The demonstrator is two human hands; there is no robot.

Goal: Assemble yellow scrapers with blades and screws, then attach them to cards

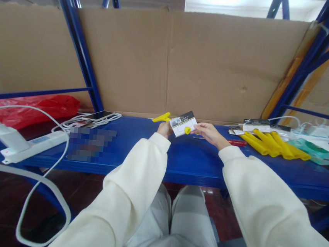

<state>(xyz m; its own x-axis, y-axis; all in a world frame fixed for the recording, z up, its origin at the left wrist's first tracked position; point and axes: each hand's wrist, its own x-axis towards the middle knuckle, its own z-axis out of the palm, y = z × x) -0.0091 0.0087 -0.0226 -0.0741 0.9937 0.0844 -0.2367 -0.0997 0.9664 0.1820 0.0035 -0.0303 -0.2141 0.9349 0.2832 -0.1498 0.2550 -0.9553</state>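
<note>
A small white and black box (pixel 183 124) is held up above the blue table (pixel 140 136), tilted, with a round yellow piece on or against its face. My left hand (pixel 165 129) is closed on the box's left edge. At its right edge, my right hand (pixel 208 132) pinches the box between the fingers, near the round yellow piece (pixel 187 130). A yellow item (pixel 161 117) sticks out to the left, just above my left hand; whether the hand touches it I cannot tell.
Several yellow tubes (pixel 275 144), a green packet (pixel 314 151), a red tool (pixel 237 143) and small boxes (pixel 256 125) lie at the right. To the left are a white power strip (pixel 36 146), cables and a red bag (pixel 34 109). Cardboard (pixel 216 66) stands behind.
</note>
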